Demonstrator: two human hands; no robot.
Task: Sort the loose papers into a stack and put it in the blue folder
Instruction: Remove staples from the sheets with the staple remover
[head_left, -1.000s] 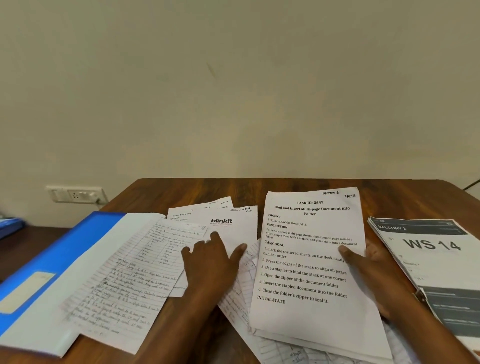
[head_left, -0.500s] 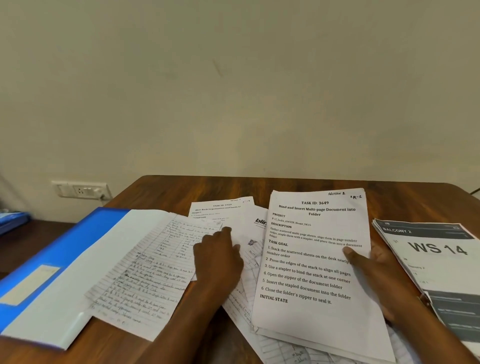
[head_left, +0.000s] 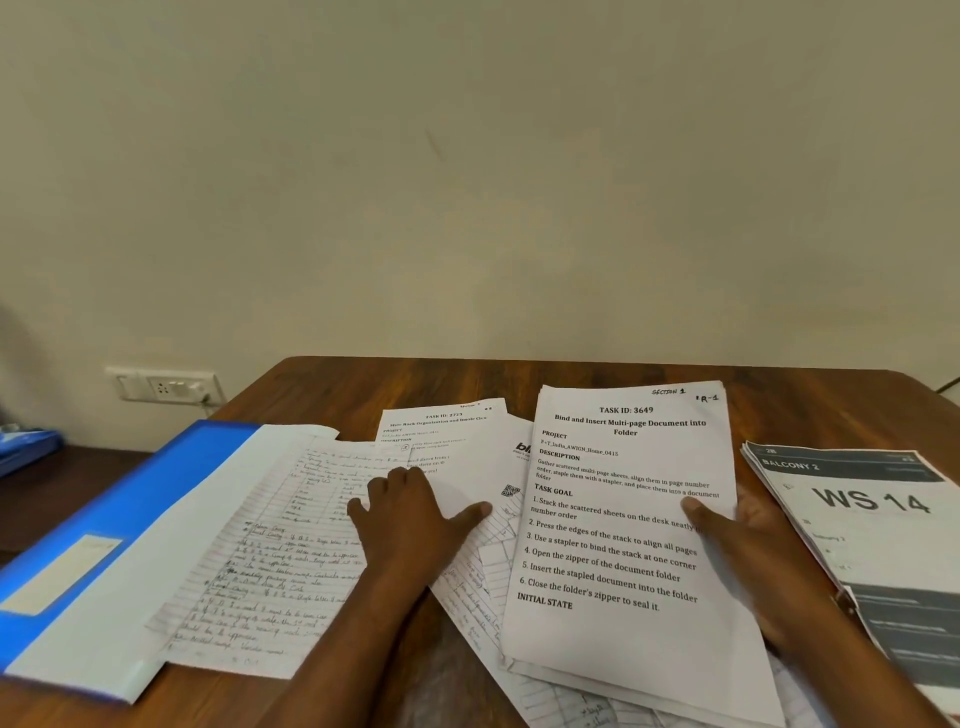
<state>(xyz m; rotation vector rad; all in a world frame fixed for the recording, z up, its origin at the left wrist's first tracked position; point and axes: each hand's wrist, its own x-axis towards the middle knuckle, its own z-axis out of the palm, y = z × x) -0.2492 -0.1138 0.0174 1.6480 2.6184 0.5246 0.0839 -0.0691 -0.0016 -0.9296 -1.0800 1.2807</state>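
The blue folder (head_left: 119, 519) lies open at the table's left, with a white inner leaf (head_left: 208, 545). A handwritten lined sheet (head_left: 270, 566) overlaps that leaf. My left hand (head_left: 410, 519) presses flat on a white sheet with a QR code (head_left: 488, 467), whose right part is tucked under the printed stack (head_left: 623, 519) headed "TASK ID: 3649". My right hand (head_left: 748, 551) grips that stack's right edge, thumb on top. Another printed sheet (head_left: 441, 421) lies behind my left hand. More lined sheets (head_left: 467, 587) stick out under the stack.
A pile of grey "WS 14" booklets (head_left: 872, 509) lies at the right edge of the wooden table (head_left: 467, 379). A wall socket (head_left: 166, 387) sits behind the left corner. A blue object (head_left: 26, 447) rests on a lower surface at far left.
My left hand has slid the white QR-code sheet rightwards, partly under the printed stack. My right hand has kept its hold on the stack's edge.
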